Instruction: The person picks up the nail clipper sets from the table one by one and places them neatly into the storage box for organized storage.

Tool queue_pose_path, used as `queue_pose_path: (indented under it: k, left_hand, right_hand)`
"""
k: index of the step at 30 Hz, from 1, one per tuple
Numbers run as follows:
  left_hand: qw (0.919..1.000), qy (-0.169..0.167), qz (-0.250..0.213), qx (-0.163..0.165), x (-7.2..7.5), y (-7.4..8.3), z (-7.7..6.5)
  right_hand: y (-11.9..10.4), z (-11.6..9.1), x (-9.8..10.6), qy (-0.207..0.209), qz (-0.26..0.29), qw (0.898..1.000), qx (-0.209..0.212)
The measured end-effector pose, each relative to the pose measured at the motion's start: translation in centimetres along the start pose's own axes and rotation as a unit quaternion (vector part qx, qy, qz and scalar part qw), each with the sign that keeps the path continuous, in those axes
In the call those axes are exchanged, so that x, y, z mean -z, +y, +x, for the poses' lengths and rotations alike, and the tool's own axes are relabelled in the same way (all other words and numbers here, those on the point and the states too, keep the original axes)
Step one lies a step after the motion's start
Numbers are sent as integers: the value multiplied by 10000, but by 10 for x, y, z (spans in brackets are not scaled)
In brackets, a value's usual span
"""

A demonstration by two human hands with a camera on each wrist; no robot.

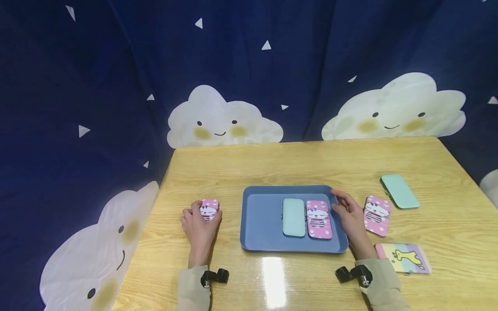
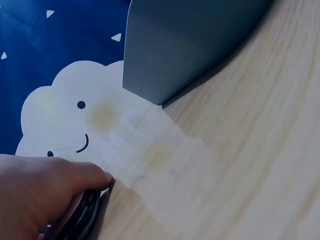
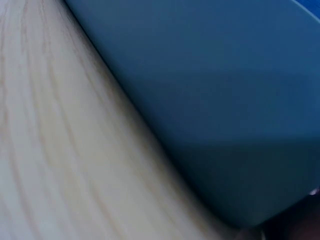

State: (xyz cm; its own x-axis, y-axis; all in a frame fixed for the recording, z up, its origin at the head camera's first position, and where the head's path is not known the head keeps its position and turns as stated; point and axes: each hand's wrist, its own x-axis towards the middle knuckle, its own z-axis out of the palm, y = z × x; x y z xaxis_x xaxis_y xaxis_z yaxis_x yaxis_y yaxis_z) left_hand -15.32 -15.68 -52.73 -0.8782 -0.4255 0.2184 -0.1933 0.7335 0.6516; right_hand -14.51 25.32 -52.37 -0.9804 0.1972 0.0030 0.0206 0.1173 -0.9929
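My left hand [image 1: 201, 226] grips a small pink case [image 1: 209, 207] with a sleepy cat print, on the table left of the tray. Its thumb and fingers span the case's sides; the left wrist view shows the thumb along the dark edge of the case. Across from it, my right hand [image 1: 349, 215] touches the right rim of the blue tray [image 1: 260, 246], index finger at the far corner and thumb just below. Inside the tray, a mint green case [image 1: 293, 218] lies beside another pink cat case [image 1: 318, 220]. The tray's outer wall [image 3: 210, 90] fills the right wrist view.
Right of the tray lie a third pink cat case [image 1: 377, 216], a mint green case [image 1: 400, 191] and a pastel striped case with a giraffe [image 1: 404, 258]. A dark blue curtain [image 1: 249, 65] with clouds hangs behind the wooden table [image 1: 218, 168].
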Motion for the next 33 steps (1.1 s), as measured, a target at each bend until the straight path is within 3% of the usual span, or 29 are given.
queue_pose_path:
  k: [10,17,25,33]
  left_hand:
    - [9987,-26,-107,494,2,6,-1]
    - [9977,-98,-350,566,3,4,1]
    - [9974,-198,-325,609,3,4,2]
    - [9973,-316,-486,456,2,4,0]
  right_hand:
    - [-2,0,0,-73,51,9999,148]
    - [-1,0,0,-64,102,9998,160]
    - [-1,0,0,-48,12,9998,192]
    - [0,0,0,-17,-60,10000,46]
